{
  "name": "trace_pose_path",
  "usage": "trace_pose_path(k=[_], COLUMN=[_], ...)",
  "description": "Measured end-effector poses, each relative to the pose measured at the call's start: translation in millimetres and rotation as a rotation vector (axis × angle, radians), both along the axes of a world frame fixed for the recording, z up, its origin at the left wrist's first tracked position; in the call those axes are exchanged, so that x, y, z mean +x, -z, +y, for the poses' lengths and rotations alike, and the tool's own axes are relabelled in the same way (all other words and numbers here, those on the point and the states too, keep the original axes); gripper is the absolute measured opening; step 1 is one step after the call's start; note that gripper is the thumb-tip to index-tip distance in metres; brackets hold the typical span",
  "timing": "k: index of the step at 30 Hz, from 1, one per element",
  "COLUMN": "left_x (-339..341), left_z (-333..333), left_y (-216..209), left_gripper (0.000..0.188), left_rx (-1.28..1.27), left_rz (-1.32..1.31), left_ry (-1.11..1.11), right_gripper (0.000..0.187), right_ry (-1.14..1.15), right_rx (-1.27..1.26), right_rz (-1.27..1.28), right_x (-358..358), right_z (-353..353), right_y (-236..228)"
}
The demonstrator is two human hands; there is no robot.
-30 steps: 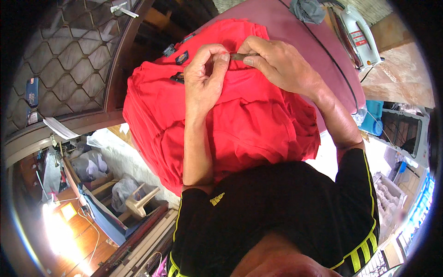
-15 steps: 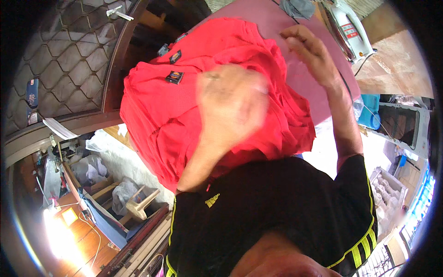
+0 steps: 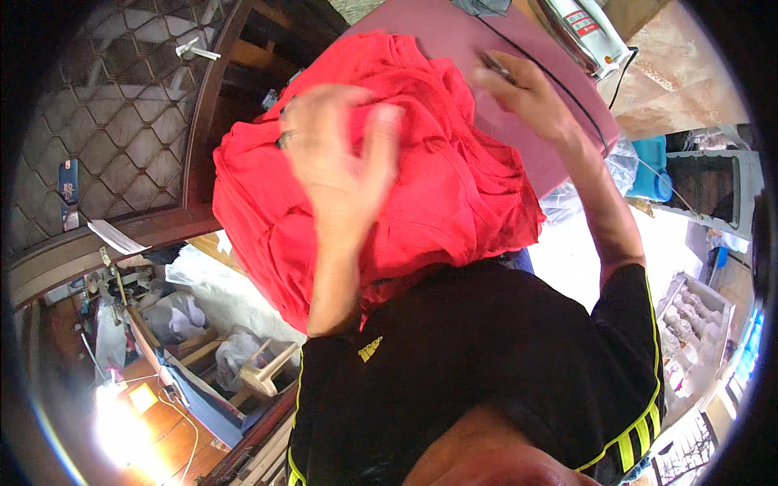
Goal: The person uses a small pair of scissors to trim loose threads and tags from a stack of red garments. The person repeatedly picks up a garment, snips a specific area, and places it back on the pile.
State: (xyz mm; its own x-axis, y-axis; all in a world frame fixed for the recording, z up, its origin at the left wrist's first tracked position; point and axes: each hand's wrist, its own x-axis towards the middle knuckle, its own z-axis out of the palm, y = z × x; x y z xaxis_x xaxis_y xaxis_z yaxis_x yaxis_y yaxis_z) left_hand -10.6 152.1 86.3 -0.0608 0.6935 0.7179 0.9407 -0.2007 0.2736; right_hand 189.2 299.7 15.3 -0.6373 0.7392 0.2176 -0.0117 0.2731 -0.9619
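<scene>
A loose heap of red cloth garments (image 3: 442,190) lies in front of me, wrinkled and partly over the edge of a padded mauve board (image 3: 559,121). My left hand (image 3: 340,154), blurred by motion, is over the upper left of the heap with its fingers and thumb apart. Whether it touches the cloth I cannot tell. My right hand (image 3: 527,93) is above the mauve board, to the right of the heap. Its fingers are closed round a small dark tool (image 3: 496,66), too blurred to name. The hand covers most of the garments' dark labels.
A white appliance like an iron (image 3: 579,32), with a black cord (image 3: 535,61), stands at the upper right. To the left is a dark-framed lattice screen (image 3: 121,105). A blue container (image 3: 648,170) is at the right. Wooden slats and plastic bags (image 3: 174,316) lie lower left.
My left hand has moved left and up across the red garments, and its fingers have spread. The right hand sits slightly lower and further left. The whole view has shifted a little.
</scene>
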Motion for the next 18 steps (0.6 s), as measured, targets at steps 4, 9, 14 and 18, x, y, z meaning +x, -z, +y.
trace_pose_path(k=[4,9,14,18], left_x=[-44.9,-59.5,-56.8,-51.5], left_z=[-7.9,-9.5,-7.6,-8.6], left_y=[23.3,55.4,58.3,53.7], left_gripper=[0.030,0.016,0.016,0.023], left_rx=[-0.289,-0.271,-0.268,-0.182], left_rz=[-0.444,-0.545,-0.503,-0.266], left_ry=[-0.232,-0.185,-0.205,-0.120], right_gripper=[0.030,0.023,0.020,0.021], right_ry=[0.064,-0.107,-0.184,-0.184], right_rx=[0.452,0.412,0.150,0.265], right_rz=[0.039,-0.131,-0.133,-0.069], right_x=[-61.2,-71.2,-71.2,-72.1], right_z=[0.5,31.7,46.7,28.9], right_y=[11.7,11.8,21.9,3.1])
